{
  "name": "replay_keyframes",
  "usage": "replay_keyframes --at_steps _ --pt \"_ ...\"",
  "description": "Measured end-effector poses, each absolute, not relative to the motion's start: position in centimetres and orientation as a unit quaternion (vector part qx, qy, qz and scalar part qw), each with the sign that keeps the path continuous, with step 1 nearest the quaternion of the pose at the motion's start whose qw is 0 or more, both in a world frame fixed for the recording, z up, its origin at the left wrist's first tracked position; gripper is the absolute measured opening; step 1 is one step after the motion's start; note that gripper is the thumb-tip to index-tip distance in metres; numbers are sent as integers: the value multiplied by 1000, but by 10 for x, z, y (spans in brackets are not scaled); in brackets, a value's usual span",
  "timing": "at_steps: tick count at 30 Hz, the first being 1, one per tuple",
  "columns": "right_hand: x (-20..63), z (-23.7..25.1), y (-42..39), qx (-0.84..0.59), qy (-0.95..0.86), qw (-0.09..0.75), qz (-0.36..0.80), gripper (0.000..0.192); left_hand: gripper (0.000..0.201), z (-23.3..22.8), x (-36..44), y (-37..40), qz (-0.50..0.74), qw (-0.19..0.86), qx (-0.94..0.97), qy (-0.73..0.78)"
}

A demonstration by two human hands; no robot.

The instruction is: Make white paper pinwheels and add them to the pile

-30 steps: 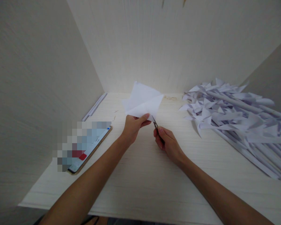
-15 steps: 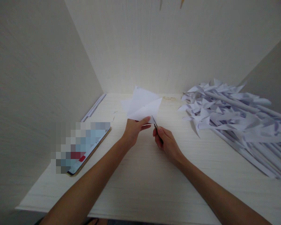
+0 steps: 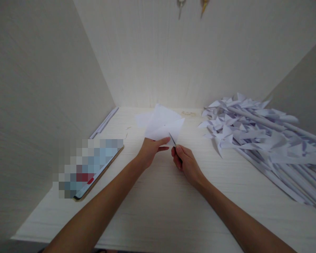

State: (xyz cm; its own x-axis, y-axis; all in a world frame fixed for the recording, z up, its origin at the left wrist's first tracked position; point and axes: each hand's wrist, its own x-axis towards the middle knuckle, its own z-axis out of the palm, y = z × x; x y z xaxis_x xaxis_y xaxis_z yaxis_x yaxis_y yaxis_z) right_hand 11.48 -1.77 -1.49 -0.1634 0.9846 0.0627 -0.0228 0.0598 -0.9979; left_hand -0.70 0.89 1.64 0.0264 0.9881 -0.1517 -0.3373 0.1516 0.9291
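Two hands meet mid-worktop (image 3: 158, 211). Left hand (image 3: 150, 151) pinches the near corner of a folded white paper sheet (image 3: 163, 125), lifting it off the surface so the edge stays taut. Right hand (image 3: 185, 162) is closed around a small blade (image 3: 172, 139), tip at the paper's lower edge, likely cutting. Left of the hands lies a tablet (image 3: 94, 168), screen pixelated, no readable writing. Right and farther back, a pile of paper pinwheels (image 3: 255, 130).
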Motion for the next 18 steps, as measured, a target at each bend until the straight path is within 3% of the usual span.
replay_keyframes --at_steps 18 --pt "116 -14 -18 -447 -543 481 524 38 36 14 -6 8 516 619 388 446"
